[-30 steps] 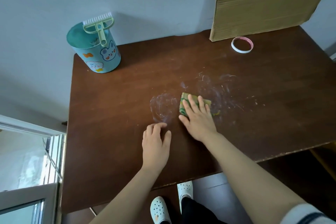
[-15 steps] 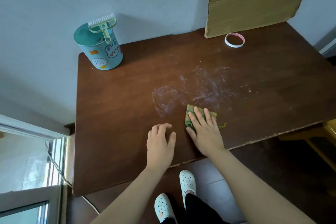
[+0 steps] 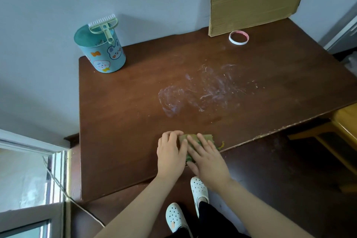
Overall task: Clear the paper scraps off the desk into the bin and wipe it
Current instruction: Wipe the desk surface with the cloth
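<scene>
Pressing flat on the green cloth (image 3: 209,137) with the right hand (image 3: 208,162), fingers straight, gripping nothing. Resting the left hand (image 3: 171,155) beside it, fingertips loosely bent against the cloth's left edge, clasping nothing. Keeping the cloth near the worktop's (image 3: 125,121) front edge, a loose thread trailing rightward. Probably handling as soft, light and limp, so likely bunching if pushed by one corner; spreading the palm over its middle for wiping, pinching a folded edge for lifting. Leaving white smears (image 3: 202,91) lying farther back. Standing at the far left corner, the blue bin (image 3: 102,56), carrying a small brush (image 3: 105,25).
</scene>
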The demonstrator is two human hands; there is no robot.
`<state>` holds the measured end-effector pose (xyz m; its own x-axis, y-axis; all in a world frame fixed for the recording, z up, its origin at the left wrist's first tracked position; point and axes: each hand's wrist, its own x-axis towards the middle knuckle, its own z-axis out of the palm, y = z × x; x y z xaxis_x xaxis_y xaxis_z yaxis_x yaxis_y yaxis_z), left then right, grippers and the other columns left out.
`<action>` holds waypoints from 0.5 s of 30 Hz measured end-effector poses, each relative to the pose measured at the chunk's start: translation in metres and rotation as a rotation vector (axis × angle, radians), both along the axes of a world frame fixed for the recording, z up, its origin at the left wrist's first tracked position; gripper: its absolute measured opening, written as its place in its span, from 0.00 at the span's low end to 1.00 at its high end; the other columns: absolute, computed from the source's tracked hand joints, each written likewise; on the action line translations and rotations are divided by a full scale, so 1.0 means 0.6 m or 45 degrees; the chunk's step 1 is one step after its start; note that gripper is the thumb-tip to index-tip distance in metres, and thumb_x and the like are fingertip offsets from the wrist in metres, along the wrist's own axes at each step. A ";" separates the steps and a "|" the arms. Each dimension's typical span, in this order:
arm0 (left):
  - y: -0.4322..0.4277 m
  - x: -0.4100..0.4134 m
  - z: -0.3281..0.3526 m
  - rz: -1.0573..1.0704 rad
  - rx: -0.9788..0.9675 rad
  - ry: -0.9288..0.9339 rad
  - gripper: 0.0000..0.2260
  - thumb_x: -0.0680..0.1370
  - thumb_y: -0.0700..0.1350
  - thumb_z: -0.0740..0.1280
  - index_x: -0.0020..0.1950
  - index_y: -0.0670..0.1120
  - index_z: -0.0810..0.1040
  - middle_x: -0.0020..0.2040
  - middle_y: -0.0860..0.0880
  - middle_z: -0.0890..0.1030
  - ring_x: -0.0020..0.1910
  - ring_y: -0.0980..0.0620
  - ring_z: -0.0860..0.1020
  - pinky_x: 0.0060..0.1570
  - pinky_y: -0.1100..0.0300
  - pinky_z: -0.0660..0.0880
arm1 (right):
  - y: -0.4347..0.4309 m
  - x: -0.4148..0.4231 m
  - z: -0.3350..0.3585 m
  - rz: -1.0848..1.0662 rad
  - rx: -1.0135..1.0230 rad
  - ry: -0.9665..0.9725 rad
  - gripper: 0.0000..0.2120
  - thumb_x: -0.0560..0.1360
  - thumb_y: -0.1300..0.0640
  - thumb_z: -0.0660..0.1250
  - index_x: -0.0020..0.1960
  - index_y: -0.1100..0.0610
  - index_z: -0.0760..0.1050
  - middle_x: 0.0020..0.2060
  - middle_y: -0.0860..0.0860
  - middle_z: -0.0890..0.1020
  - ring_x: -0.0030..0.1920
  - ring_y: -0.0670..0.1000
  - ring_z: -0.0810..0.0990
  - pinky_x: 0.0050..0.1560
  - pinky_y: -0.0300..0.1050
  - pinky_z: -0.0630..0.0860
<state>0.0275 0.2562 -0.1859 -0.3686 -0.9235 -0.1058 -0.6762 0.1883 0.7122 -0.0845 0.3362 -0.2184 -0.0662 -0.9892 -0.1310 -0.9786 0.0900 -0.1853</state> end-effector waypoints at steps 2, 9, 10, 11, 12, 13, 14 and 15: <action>0.004 -0.010 0.001 -0.044 -0.005 -0.007 0.09 0.78 0.46 0.63 0.58 0.48 0.76 0.57 0.51 0.73 0.58 0.51 0.68 0.61 0.60 0.63 | 0.005 -0.026 -0.001 -0.127 -0.005 -0.049 0.24 0.74 0.47 0.65 0.68 0.52 0.71 0.69 0.50 0.71 0.69 0.59 0.68 0.63 0.59 0.70; 0.004 -0.022 0.001 -0.132 0.000 -0.029 0.10 0.79 0.47 0.62 0.60 0.50 0.75 0.59 0.53 0.72 0.59 0.53 0.67 0.61 0.60 0.63 | -0.008 -0.121 0.005 -0.655 0.021 0.050 0.24 0.80 0.49 0.57 0.74 0.53 0.60 0.75 0.49 0.59 0.74 0.56 0.56 0.69 0.53 0.61; 0.003 -0.022 0.001 -0.131 0.000 -0.032 0.10 0.79 0.47 0.62 0.60 0.50 0.75 0.59 0.53 0.73 0.60 0.53 0.67 0.61 0.60 0.63 | -0.014 -0.123 0.010 -0.668 0.023 0.077 0.23 0.79 0.51 0.57 0.73 0.53 0.62 0.74 0.50 0.62 0.73 0.57 0.59 0.66 0.53 0.64; 0.002 -0.022 0.001 -0.130 0.003 -0.033 0.10 0.79 0.47 0.62 0.60 0.50 0.75 0.59 0.53 0.73 0.60 0.53 0.68 0.62 0.59 0.64 | -0.020 -0.122 0.016 -0.667 0.011 0.098 0.22 0.79 0.52 0.58 0.72 0.54 0.65 0.72 0.51 0.65 0.70 0.57 0.63 0.63 0.52 0.67; 0.000 -0.023 0.001 -0.129 0.005 -0.032 0.10 0.79 0.47 0.62 0.60 0.50 0.75 0.59 0.53 0.73 0.60 0.53 0.68 0.62 0.59 0.64 | -0.026 -0.119 0.020 -0.654 -0.010 0.103 0.20 0.78 0.54 0.59 0.70 0.55 0.68 0.71 0.51 0.68 0.67 0.56 0.66 0.60 0.51 0.70; -0.002 -0.024 0.001 -0.130 0.004 -0.033 0.10 0.79 0.47 0.62 0.60 0.50 0.75 0.59 0.54 0.72 0.60 0.53 0.68 0.62 0.60 0.64 | -0.032 -0.116 0.022 -0.631 -0.032 0.097 0.19 0.78 0.55 0.60 0.69 0.55 0.70 0.69 0.50 0.70 0.65 0.55 0.68 0.58 0.50 0.72; -0.004 -0.025 0.002 -0.135 -0.001 -0.032 0.10 0.79 0.47 0.62 0.60 0.50 0.74 0.59 0.54 0.72 0.59 0.54 0.68 0.61 0.60 0.64 | -0.038 -0.112 0.023 -0.606 -0.051 0.083 0.19 0.77 0.57 0.61 0.68 0.55 0.71 0.67 0.50 0.71 0.63 0.55 0.69 0.56 0.49 0.73; -0.007 -0.025 0.002 -0.141 -0.002 -0.031 0.10 0.79 0.47 0.62 0.60 0.50 0.74 0.58 0.54 0.72 0.59 0.54 0.68 0.61 0.60 0.64 | -0.042 -0.109 0.024 -0.584 -0.069 0.059 0.18 0.77 0.57 0.61 0.67 0.55 0.72 0.66 0.49 0.72 0.62 0.54 0.69 0.55 0.48 0.73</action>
<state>0.0123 0.2520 -0.1847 -0.4657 -0.8775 -0.1144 -0.6681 0.2639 0.6957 -0.1497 0.3107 -0.2041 -0.5034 -0.8615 -0.0668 -0.8471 0.5072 -0.1587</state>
